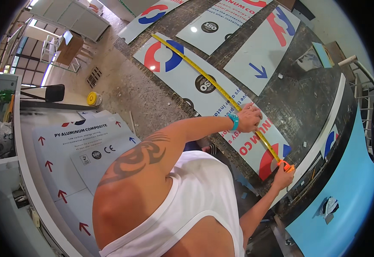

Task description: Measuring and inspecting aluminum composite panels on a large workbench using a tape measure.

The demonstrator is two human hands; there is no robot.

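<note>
A long white composite panel strip [232, 88] with red, blue and black printing lies slantwise on the dark worktable [300, 98]. Along its length stretches the yellow blade of a tape measure [195, 65], running past the far left end. My right hand [283, 177] is closed round the orange tape measure case [286, 166] at the near right end. Farther up the strip, my left hand [250, 116], with a teal watch [234, 121] on its wrist, presses bent fingers onto the blade. The undersides of those fingers are hidden.
More cut panels [255, 55] lie at the table's far side. A long white strip [330, 115] runs near its right edge, beside a light-blue sheet [345, 184]. At left, printed sheets [58, 158] lie stacked below, near a yellow-lidded tub [94, 99]. A plastic bag [309, 60] rests at far right.
</note>
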